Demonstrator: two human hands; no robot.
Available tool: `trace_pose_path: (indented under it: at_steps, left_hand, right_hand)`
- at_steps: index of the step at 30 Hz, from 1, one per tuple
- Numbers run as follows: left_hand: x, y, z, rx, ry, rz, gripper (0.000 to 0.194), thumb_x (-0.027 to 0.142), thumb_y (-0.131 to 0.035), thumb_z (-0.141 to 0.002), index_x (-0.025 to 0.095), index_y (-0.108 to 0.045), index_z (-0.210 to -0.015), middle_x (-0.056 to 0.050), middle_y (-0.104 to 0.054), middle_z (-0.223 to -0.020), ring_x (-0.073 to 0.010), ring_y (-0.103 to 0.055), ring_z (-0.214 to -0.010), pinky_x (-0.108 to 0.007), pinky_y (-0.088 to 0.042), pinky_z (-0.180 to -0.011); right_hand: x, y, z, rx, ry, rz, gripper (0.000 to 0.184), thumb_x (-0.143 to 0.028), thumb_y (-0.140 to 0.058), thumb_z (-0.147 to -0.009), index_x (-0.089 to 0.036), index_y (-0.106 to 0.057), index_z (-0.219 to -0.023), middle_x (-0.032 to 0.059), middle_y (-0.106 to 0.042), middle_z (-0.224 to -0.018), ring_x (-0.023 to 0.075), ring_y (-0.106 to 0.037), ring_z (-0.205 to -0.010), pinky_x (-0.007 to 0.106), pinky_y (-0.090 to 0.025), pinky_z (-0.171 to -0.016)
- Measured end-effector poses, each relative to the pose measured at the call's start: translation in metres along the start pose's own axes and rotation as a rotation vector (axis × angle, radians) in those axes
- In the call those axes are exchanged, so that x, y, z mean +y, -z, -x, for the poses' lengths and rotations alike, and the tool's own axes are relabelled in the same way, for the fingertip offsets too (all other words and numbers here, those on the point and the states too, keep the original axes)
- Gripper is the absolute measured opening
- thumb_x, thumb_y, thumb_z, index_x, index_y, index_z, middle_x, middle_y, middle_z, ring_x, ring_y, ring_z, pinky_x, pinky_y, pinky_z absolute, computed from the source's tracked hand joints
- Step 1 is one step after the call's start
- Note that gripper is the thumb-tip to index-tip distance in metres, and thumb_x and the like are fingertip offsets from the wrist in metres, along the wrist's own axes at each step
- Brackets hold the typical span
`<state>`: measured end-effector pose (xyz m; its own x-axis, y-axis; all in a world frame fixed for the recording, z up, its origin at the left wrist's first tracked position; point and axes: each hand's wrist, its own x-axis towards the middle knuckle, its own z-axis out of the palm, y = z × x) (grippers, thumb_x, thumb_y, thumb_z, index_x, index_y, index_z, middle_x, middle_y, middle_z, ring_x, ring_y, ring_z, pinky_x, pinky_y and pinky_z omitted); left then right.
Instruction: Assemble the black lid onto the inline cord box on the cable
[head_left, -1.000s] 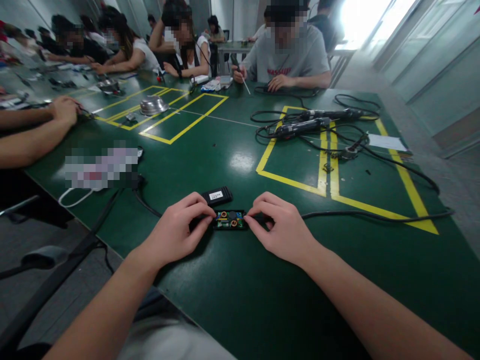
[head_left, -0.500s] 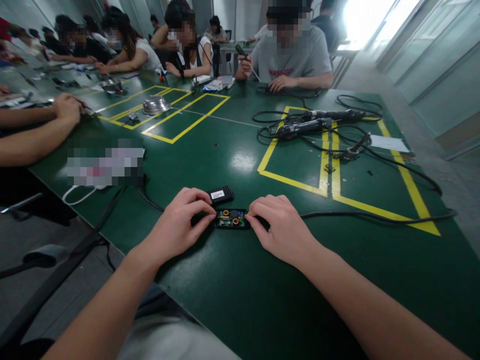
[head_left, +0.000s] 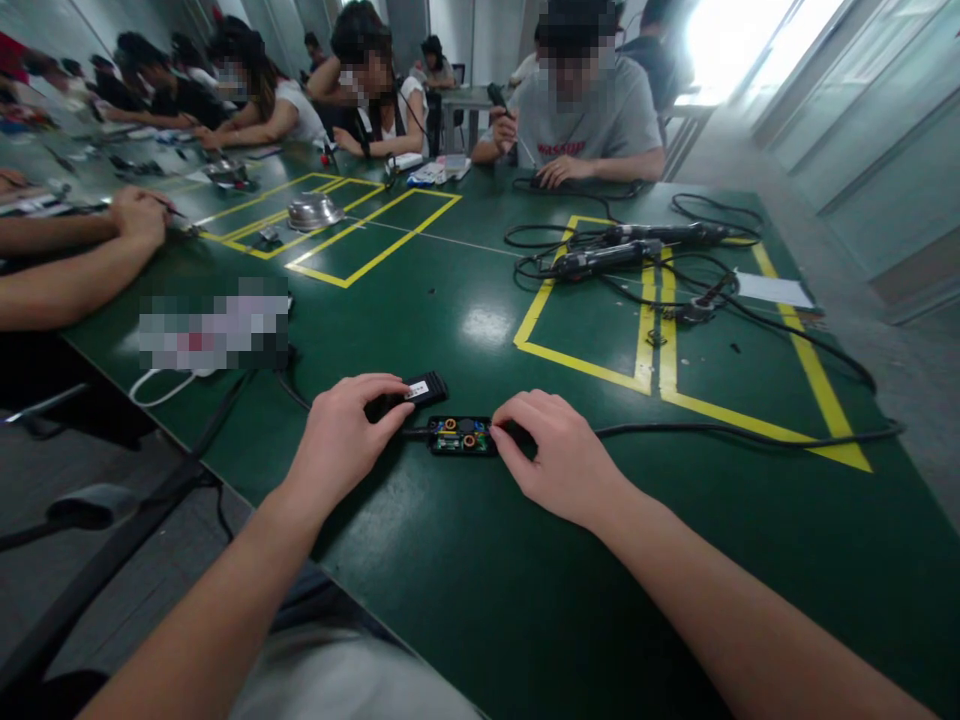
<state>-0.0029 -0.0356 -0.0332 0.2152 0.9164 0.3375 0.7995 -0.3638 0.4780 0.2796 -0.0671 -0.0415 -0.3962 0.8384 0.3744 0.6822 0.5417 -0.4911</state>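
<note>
An open black power adapter (head_left: 461,437) with its circuit board and copper coils showing lies on the green table (head_left: 465,570) in front of me. My right hand (head_left: 551,455) pinches its right end, where a black cable (head_left: 720,430) leaves toward the right. My left hand (head_left: 341,435) has its fingers closed on the black cover with a white label (head_left: 421,388), which sits just behind and left of the adapter.
Two electric screwdrivers (head_left: 607,255) with tangled cables lie inside yellow floor-tape boxes at right. A metal bowl (head_left: 311,210) sits at left centre. Other people work along the left side and far end. A white sheet (head_left: 772,288) lies far right.
My left hand left the adapter's left end and moved up to take hold of the labelled cover, which shifted slightly left. My right hand stayed at the adapter.
</note>
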Motion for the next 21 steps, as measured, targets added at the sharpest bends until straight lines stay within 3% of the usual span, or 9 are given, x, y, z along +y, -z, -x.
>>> trace_pose_path:
  at_steps: [2,4,7,9,14,21]
  left_hand:
    - [0.004,0.003,0.002,0.016,-0.048,0.024,0.022,0.035,-0.074,-0.102,0.023,-0.086,-0.116,-0.010,-0.086,-0.122,-0.0317,-0.080,-0.114,-0.050,-0.064,-0.107]
    - [0.009,0.005,0.004,0.012,-0.156,0.059,0.025,0.037,-0.070,-0.106,0.023,-0.084,-0.121,-0.010,-0.085,-0.125,-0.0298,-0.079,-0.115,-0.048,-0.065,-0.106]
    - [0.016,0.006,0.009,-0.075,-0.348,0.103,0.028,0.037,-0.065,-0.112,0.024,-0.082,-0.130,-0.011,-0.082,-0.129,-0.0266,-0.077,-0.117,-0.042,-0.066,-0.104]
    - [0.018,0.005,0.011,-0.139,-0.429,0.108,0.029,0.034,-0.063,-0.113,0.025,-0.082,-0.134,-0.011,-0.081,-0.130,-0.0253,-0.077,-0.116,-0.040,-0.067,-0.103]
    - [0.018,0.001,0.012,-0.155,-0.499,0.055,0.032,0.030,-0.060,-0.115,0.030,-0.081,-0.139,-0.012,-0.079,-0.135,-0.0263,-0.075,-0.119,-0.043,-0.067,-0.104]
    - [0.025,-0.002,0.011,-0.159,-0.530,0.030,0.031,0.028,-0.061,-0.115,0.027,-0.081,-0.139,-0.012,-0.082,-0.131,-0.0269,-0.074,-0.115,-0.045,-0.067,-0.100]
  right_hand:
    - [0.000,0.001,0.001,0.018,-0.018,-0.042,0.012,-0.018,-0.056,-0.100,-0.022,-0.065,-0.107,0.0080,-0.074,-0.097,0.0251,-0.067,-0.087,0.041,-0.051,-0.080]
    - [0.000,0.003,0.003,0.030,-0.035,-0.082,0.025,-0.015,-0.058,-0.093,-0.021,-0.063,-0.117,0.0086,-0.075,-0.102,0.0253,-0.067,-0.088,0.042,-0.052,-0.082]
    - [-0.002,0.006,0.004,0.007,-0.022,-0.100,0.046,-0.016,-0.063,-0.084,-0.020,-0.059,-0.130,0.0104,-0.074,-0.112,0.0270,-0.067,-0.093,0.046,-0.054,-0.086]
    - [-0.004,0.007,0.004,-0.024,0.006,-0.087,0.050,-0.021,-0.067,-0.086,-0.019,-0.059,-0.135,0.0119,-0.074,-0.117,0.0295,-0.069,-0.100,0.048,-0.054,-0.090]
    - [-0.006,0.004,0.001,-0.048,0.005,-0.060,0.031,-0.031,-0.074,-0.095,-0.021,-0.068,-0.123,0.0118,-0.076,-0.119,0.0311,-0.071,-0.107,0.049,-0.054,-0.093]
    - [-0.004,0.003,0.000,-0.047,-0.030,-0.069,0.021,-0.028,-0.074,-0.096,-0.023,-0.071,-0.116,0.0105,-0.077,-0.115,0.0298,-0.071,-0.105,0.049,-0.055,-0.092]
